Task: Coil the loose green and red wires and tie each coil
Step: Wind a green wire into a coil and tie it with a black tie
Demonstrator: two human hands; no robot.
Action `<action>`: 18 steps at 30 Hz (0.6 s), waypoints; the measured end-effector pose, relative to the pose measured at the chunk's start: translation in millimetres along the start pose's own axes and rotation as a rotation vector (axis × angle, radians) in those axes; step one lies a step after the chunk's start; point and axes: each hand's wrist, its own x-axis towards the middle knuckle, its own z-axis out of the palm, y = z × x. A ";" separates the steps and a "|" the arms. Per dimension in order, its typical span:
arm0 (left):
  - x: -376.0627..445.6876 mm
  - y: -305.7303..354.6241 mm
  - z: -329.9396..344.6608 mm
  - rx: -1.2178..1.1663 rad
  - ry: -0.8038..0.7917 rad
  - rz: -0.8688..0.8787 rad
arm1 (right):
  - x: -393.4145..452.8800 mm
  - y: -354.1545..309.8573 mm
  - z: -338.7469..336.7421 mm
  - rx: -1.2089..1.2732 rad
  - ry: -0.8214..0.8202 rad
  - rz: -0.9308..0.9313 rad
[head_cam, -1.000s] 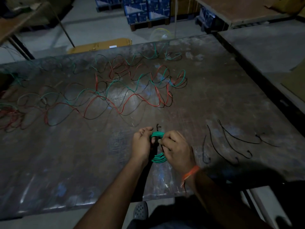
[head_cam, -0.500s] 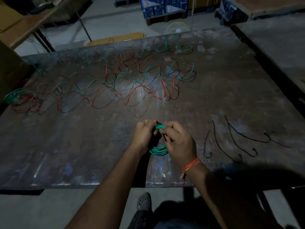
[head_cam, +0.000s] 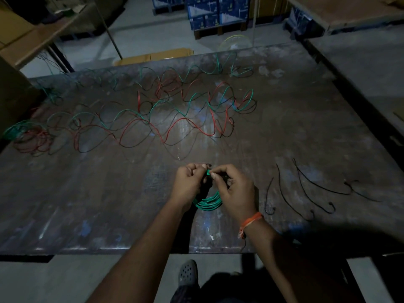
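1. A green coil [head_cam: 209, 201] is held upright just above the near part of the bench [head_cam: 306, 132], between the two hands; its lower arc shows below them and its top is hidden by the fingers.
2. The left hand [head_cam: 190, 183] is curled round the left side of the coil, with its fingertips meeting the top.
3. The right hand [head_cam: 235, 191] is closed in a pinch at the top of the coil, thumb against forefinger. Something dark is seen at that spot, judged to be a tie; its ends are too small to be made out.
4. The step in hand is judged to be the tying of this coil. It is best done with the turns kept bunched tight by the left hand while the tie is twisted by the right, so that no loop springs free.
5. The twist should be made snug against the bundle and the ends folded flat; a loose twist would probably let the coil open when it is put down.
6. The coil should not be let go until the tie is seen to hold.
7. Spare black ties [head_cam: 306, 191] lie on the bench to the right, within easy reach of the right hand.
8. The loose wires [head_cam: 175, 119], green, red and dark, are spread in loops across the far half of the bench, well apart from the hands, with a tangled heap [head_cam: 26, 136] at the far left. Much of the task is therefore judged to be left.
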 end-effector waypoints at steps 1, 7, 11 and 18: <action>-0.8 0.1 -0.3 0.011 -0.009 0.003 | 0.5 -0.3 0.0 0.015 0.001 0.019; 1.9 -3.9 -1.5 0.060 0.020 0.029 | 2.6 -3.1 -1.2 0.152 -0.009 0.135; 3.8 -7.9 -1.5 0.054 0.042 0.021 | 3.3 6.1 -3.5 0.257 -0.088 0.241; 8.5 -11.7 3.6 0.120 0.129 0.036 | 1.3 3.6 -6.7 0.363 -0.192 0.261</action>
